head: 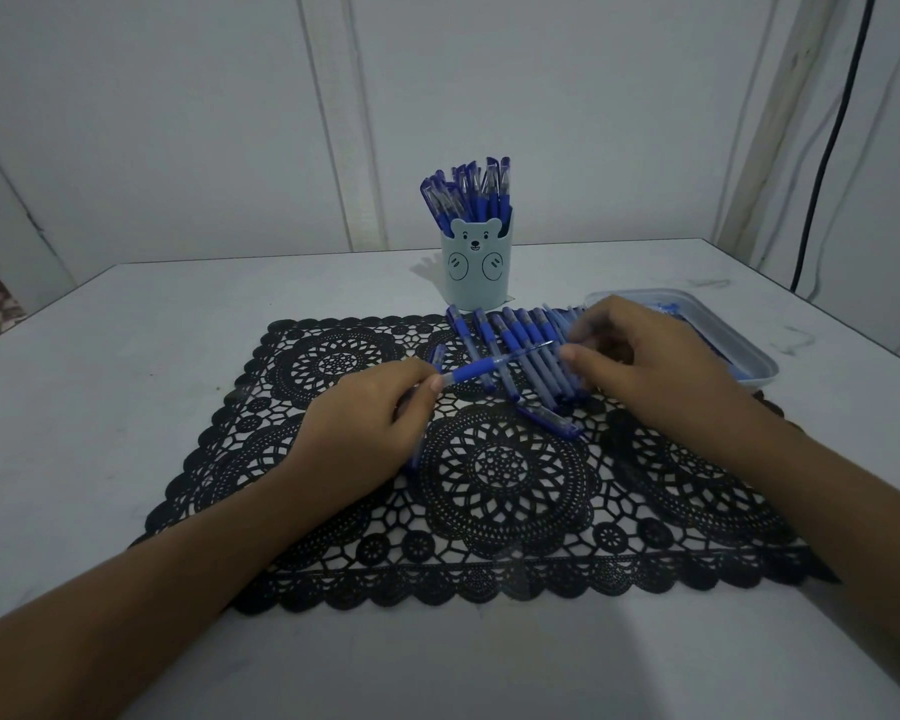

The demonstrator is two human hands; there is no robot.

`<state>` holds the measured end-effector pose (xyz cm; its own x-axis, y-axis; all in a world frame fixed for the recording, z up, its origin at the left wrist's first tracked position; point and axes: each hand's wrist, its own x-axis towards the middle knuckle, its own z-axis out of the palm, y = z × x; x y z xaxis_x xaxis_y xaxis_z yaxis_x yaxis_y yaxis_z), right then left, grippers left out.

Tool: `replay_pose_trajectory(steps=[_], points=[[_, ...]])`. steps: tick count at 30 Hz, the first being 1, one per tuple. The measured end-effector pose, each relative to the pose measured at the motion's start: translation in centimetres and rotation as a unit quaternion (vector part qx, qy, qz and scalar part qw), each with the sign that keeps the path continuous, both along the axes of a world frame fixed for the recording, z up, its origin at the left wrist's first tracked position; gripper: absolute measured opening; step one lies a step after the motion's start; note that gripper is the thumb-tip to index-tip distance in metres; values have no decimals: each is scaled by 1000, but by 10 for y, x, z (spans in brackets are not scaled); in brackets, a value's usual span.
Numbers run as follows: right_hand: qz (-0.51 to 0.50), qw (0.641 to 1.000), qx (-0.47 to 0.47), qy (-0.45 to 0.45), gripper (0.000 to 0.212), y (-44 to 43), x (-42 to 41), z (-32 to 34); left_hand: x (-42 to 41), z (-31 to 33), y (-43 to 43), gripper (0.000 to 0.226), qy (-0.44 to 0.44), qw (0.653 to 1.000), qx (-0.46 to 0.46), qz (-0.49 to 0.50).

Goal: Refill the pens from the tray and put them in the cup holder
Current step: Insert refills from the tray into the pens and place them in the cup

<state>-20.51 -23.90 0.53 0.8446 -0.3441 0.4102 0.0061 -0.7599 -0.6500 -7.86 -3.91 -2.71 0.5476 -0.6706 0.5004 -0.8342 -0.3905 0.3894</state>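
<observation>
Left grip (380,407) clamped on a blue pen (481,365), tip pointing right, over the lace mat (515,511). Cup holder (476,275) stands far centre on the desk (126,356), packed with pens. Row of pens (528,356) lies on the mat under the held one. Right grip (640,366) is blurred at the tip, so can't tell if it holds anything. Tray (733,332) far right. Risks: right grip sweeps the row and pens roll; packed cup holder tips on insertion.

A blue pen (489,363), gripped by the left hand (370,413), points right over a row of pens (528,350). The pale cup holder (476,275) stands full, with the tray (749,368) to its right.
</observation>
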Motion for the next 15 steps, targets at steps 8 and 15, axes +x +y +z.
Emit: replay_pose_trajectory(steps=[8,15], points=[[158,964,-194,88,24,35,-4,-14,2,0,0,29,3,1000,4,5],[156,965,-205,49,35,32,1,-24,2,0,0,23,0,1000,9,1]])
